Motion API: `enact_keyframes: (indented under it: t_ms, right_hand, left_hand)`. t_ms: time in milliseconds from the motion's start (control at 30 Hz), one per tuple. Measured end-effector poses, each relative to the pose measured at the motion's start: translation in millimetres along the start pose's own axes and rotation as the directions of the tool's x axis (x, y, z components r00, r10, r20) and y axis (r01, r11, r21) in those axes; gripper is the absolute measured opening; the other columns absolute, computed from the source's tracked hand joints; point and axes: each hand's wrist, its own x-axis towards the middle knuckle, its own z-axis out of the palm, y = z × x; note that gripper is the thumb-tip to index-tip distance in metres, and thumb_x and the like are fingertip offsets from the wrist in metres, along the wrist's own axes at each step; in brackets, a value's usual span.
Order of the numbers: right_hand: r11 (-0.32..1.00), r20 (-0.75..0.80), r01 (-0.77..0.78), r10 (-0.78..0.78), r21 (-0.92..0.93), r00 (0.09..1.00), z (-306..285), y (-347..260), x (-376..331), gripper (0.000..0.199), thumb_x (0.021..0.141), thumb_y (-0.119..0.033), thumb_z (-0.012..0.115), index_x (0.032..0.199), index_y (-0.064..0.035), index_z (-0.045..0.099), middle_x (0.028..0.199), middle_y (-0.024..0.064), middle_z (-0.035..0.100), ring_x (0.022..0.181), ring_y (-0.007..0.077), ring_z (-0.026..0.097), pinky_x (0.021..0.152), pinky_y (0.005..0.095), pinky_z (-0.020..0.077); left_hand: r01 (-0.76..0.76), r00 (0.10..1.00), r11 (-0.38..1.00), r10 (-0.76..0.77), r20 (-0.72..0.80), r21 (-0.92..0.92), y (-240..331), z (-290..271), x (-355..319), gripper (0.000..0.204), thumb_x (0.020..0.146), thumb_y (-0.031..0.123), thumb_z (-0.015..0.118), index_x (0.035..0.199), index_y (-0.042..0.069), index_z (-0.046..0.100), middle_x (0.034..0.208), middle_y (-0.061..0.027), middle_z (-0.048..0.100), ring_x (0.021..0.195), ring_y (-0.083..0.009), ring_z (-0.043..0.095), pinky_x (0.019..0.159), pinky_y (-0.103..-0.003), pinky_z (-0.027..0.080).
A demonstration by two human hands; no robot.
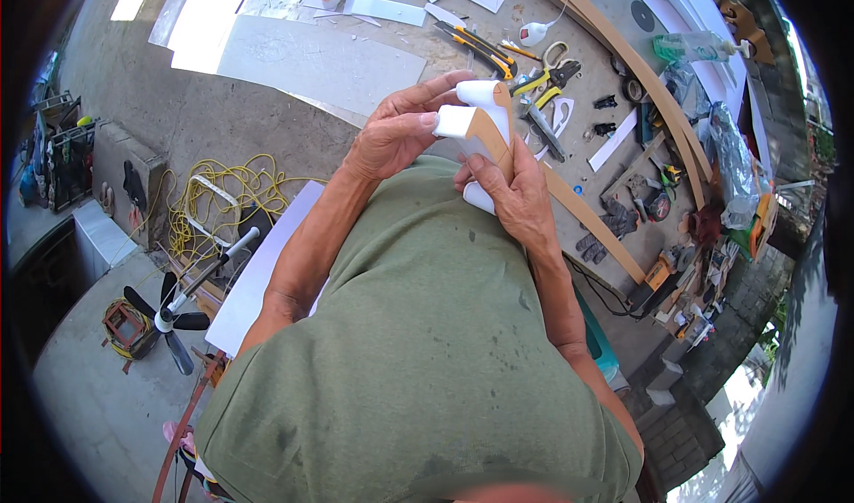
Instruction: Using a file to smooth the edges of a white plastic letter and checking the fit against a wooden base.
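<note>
In front of my chest I hold a curved, letter-like piece (491,138) with white side walls and a flat brown face. My left hand (398,128) has its thumb and fingers on the white wall at the upper left. The right hand (514,194) grips the lower part, its thumb pressed on the piece near the brown face. The white lower end sticks out under my right hand. Beyond the piece lie an orange and black utility knife (480,48) and yellow-handled snips (550,78).
Several white sheet offcuts (389,10) and a large pale sheet (320,63) lie ahead. Long brown strips (614,40) curve along the right, by a spray bottle (694,47) and a dark glove (608,229). At left are a coiled yellow cord (206,192) and a black-bladed fan (165,319).
</note>
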Motion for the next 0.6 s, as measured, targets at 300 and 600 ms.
enact_keyframes:
  t_ms: [300,600]
  right_hand:
    - [0.999,-0.008,0.000,-0.001,-0.046,1.000,-0.7,1.4,-3.9,0.048,0.096,-0.028,0.065,0.126,0.0049,0.049,0.088,0.0105,0.068,0.074,0.0168,0.069,0.069,0.0314,0.0535]
    - [0.997,0.038,0.007,-0.005,-0.071,0.999,-3.5,3.9,-3.3,0.045,0.098,-0.028,0.062,0.126,0.0041,0.047,0.087,0.0108,0.066,0.073,0.0178,0.070,0.068,0.0318,0.0533]
  left_hand:
    - [-0.011,0.999,1.000,0.009,0.046,0.028,-1.7,-1.3,2.0,0.071,0.084,0.013,0.063,0.149,-0.003,0.037,0.141,-0.0222,0.052,0.129,-0.0284,0.053,0.111,-0.042,0.041]
    - [0.001,1.000,1.000,-0.002,0.010,0.022,-2.6,-2.7,2.8,0.071,0.083,0.013,0.064,0.147,-0.003,0.039,0.139,-0.0224,0.053,0.128,-0.0282,0.053,0.110,-0.042,0.042]
